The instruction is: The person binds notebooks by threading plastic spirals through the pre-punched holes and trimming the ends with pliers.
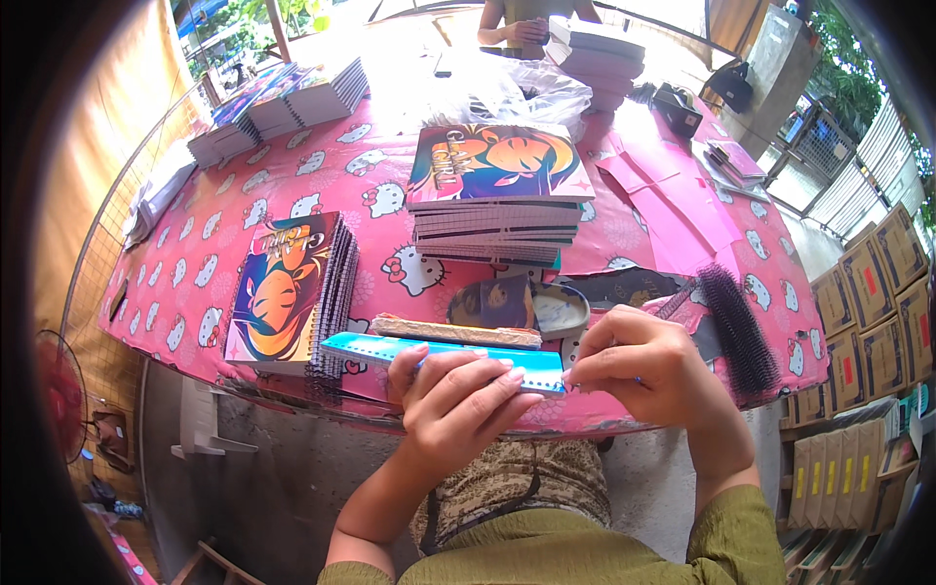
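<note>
My left hand (pixel 458 398) is wrapped over a bright blue notebook (pixel 439 352) with a row of punched holes along its near edge, held edge-on at the table's front. At the notebook's right end, my right hand (pixel 634 361) has its fingers pinched together; what is between them is too small to make out. Just right of that hand lies a bundle of black spiral coils (pixel 738 331). Behind the blue notebook are a worn wooden strip (pixel 456 330) and an oval dish (pixel 561 309).
A stack of illustrated notebooks (pixel 497 180) stands mid-table, with coil-bound notebooks (pixel 288 292) at left. More piles (pixel 283 102) sit at the far left. Pink sheets (pixel 673 214) lie at right. A person (pixel 526 27) is across the pink tablecloth (pixel 322 156); cardboard boxes (pixel 868 302) are at right.
</note>
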The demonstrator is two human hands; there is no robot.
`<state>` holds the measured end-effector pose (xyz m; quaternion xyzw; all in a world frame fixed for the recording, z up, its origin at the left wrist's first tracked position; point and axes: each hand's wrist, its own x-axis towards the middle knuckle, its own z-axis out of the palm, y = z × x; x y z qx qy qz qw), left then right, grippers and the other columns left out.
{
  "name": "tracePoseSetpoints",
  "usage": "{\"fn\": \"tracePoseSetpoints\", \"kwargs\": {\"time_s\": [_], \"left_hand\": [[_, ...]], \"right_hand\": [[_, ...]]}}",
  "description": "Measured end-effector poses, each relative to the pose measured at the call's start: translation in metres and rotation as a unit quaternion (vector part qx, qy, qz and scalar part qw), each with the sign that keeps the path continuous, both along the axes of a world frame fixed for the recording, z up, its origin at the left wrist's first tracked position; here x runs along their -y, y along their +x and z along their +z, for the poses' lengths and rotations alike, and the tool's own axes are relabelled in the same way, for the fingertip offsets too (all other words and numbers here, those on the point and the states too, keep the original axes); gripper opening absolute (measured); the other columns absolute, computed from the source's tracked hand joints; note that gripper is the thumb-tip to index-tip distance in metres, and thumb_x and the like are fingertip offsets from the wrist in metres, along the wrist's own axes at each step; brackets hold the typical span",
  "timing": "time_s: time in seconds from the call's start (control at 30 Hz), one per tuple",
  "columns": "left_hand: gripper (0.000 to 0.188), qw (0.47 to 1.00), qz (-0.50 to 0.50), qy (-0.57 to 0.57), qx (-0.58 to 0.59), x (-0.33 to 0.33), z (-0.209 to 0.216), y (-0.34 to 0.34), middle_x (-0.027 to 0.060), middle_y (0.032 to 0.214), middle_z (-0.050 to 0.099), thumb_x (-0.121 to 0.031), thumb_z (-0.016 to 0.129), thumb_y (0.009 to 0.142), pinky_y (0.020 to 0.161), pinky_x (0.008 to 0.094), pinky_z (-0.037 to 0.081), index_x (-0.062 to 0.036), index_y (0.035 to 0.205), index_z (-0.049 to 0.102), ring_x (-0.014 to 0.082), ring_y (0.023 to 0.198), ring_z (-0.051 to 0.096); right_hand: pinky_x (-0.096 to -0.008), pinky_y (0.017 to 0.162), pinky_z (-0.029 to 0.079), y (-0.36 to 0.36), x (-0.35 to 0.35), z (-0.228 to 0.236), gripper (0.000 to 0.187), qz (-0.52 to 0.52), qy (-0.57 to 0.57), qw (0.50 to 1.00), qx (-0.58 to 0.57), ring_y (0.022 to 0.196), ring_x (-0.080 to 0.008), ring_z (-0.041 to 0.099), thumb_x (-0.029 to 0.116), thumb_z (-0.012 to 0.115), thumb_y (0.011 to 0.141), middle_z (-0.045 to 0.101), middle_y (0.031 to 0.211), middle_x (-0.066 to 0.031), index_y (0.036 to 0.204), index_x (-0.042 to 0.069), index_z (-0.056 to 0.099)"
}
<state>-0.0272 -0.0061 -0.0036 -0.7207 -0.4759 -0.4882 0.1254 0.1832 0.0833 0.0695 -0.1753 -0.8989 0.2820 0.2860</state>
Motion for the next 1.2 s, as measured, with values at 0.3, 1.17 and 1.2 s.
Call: {"fn": "tracePoseSetpoints", "kwargs": {"time_s": [0.3, 1.17, 1.2], "left_hand": [[0.028, 0.999, 0.008, -0.011, 0.033, -0.005, 0.014, 0.004, -0.0017, 0.082, 0.069, -0.023, 0.085, 0.063, 0.095, 0.037, 0.032, -0.0134, 0.086, 0.073, 0.016, 0.077, 0.061], [0.025, 0.996, 0.028, -0.044, 0.069, -0.018, 0.019, 0.003, -0.0002, 0.085, 0.067, -0.02, 0.082, 0.066, 0.084, 0.0373, 0.034, -0.0104, 0.086, 0.07, 0.0185, 0.079, 0.059], [0.026, 0.996, 0.022, -0.043, 0.071, -0.017, 0.018, 0.002, -0.0003, 0.086, 0.067, -0.02, 0.082, 0.066, 0.084, 0.0372, 0.034, -0.0104, 0.086, 0.07, 0.0183, 0.08, 0.059]], "right_hand": [[-0.0308, 0.062, 0.05, 0.0, 0.007, 0.003, 0.023, -0.039, -0.016, 0.998, 0.043, 0.07, -0.0205, 0.062, -0.007, 0.072, 0.07, 0.061, 0.08, -0.0076, 0.091, 0.003, 0.071], [-0.0361, 0.06, 0.051, -0.025, 0.017, -0.02, 0.029, -0.181, 0.126, 0.975, 0.009, 0.073, -0.0287, 0.065, 0.02, 0.076, 0.078, 0.064, 0.083, -0.0123, 0.097, 0.003, 0.062], [-0.0357, 0.061, 0.051, -0.022, 0.015, -0.017, 0.03, -0.16, 0.122, 0.979, 0.036, 0.074, -0.0283, 0.065, 0.021, 0.076, 0.078, 0.064, 0.085, -0.013, 0.098, 0.003, 0.062]]}}
